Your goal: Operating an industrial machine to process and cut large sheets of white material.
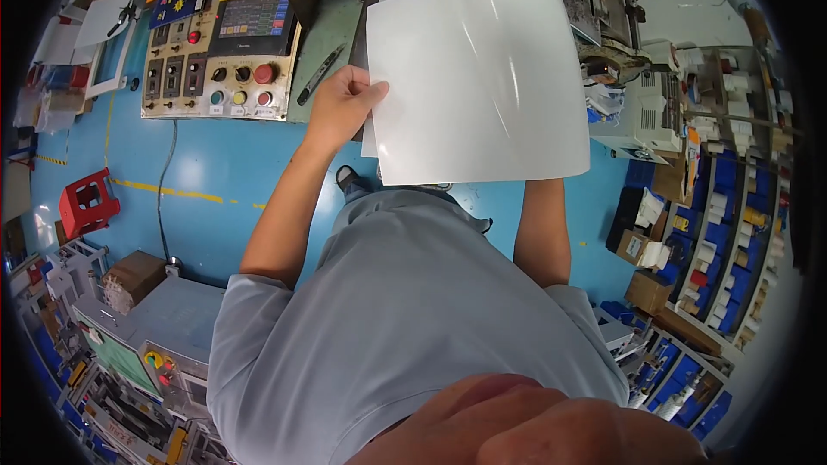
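Sheet handling is proceeding with 2 hands over the blue floor [207,164], in front of the control panel [220,52]. The left hand [343,103] is pinching the left edge of the glossy white sheet [478,77], thumb on top and fingers curling behind. The right hand is lying hidden behind the sheet, with only its forearm [543,232] showing below the lower edge, so its grip cannot be told. The sheet is being held up at chest height, its upper edge bowing away toward the machine bed [332,30], and a 2nd white edge is peeking out at the lower left corner, suggesting more than 1 sheet.

For good handling, the operator is best keeping contact at the margins only, since the gloss is likely marking easily. Supporting both side edges evenly is probably preventing a crease where the sheet is curling. Keeping the stack squared at the pinched corner is helping alignment.
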Demonstrator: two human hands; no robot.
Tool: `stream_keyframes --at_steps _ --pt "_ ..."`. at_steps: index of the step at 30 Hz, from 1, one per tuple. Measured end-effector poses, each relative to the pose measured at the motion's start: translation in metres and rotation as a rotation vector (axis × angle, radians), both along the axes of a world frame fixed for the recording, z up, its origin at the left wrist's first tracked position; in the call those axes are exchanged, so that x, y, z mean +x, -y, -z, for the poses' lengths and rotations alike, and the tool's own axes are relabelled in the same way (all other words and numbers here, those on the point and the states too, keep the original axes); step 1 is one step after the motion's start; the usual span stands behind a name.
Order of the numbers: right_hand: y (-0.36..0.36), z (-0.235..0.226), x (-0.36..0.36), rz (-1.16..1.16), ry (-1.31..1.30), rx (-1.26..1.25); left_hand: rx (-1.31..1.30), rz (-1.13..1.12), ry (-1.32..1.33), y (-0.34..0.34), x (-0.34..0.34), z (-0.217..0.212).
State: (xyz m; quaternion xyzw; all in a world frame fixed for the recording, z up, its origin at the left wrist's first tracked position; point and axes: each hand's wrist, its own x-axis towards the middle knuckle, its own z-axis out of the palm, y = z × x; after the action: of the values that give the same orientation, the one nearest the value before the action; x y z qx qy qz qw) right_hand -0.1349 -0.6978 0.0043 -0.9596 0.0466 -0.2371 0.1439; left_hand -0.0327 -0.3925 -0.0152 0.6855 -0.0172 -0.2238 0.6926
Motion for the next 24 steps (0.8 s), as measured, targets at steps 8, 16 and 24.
stream_keyframes --at_steps 8,16,24 --pt "-0.019 0.015 -0.001 -0.013 0.007 0.010 -0.055 -0.063 0.000 -0.016 0.005 -0.001" --pt "0.003 0.006 -0.008 0.000 0.015 -0.015 0.380 -0.033 0.599 -0.013 0.033 -0.028" --pt "0.014 0.007 -0.011 0.022 0.012 -0.033 0.566 0.071 0.640 0.021 0.043 -0.018"
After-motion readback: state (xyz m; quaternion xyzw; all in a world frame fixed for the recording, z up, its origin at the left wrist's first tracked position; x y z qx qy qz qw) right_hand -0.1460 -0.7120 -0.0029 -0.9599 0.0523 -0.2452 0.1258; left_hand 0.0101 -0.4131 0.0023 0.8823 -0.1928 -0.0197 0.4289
